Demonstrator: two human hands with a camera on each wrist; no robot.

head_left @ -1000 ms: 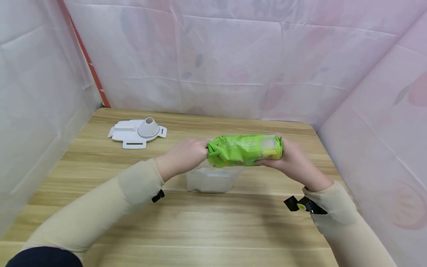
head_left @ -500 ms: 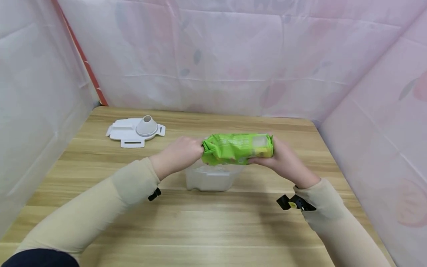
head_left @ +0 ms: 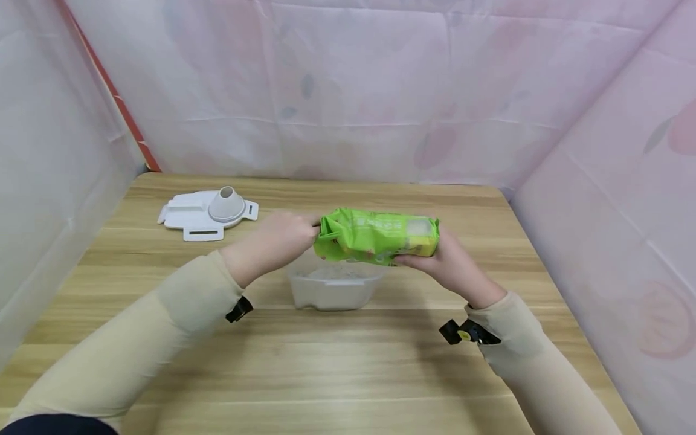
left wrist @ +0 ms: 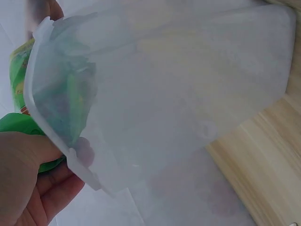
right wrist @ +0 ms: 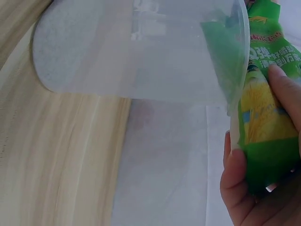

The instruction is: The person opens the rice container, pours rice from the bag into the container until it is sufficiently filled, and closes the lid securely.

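A green printed plastic food bag (head_left: 375,237) lies sideways in the air, its crumpled end at the left. My right hand (head_left: 454,266) grips its right end; the right wrist view shows the thumb across the bag's yellow printed front (right wrist: 265,110). My left hand (head_left: 277,241) is at the crumpled end. In the left wrist view, thumb and curled fingers (left wrist: 61,188) pinch green plastic beside the container rim. Below the bag stands a translucent plastic container (head_left: 331,293), its top partly hidden. Something whitish shows inside; I cannot tell what.
A white plastic lid (head_left: 187,211) with a cone-shaped spout (head_left: 226,205) and slotted tabs lies at the back left of the wooden table (head_left: 326,374). Pale printed sheets (head_left: 359,90) hang behind and at both sides.
The whole head view has shifted left. Both hands and the bag have moved slightly left relative to the container, and more of the container's inside shows.
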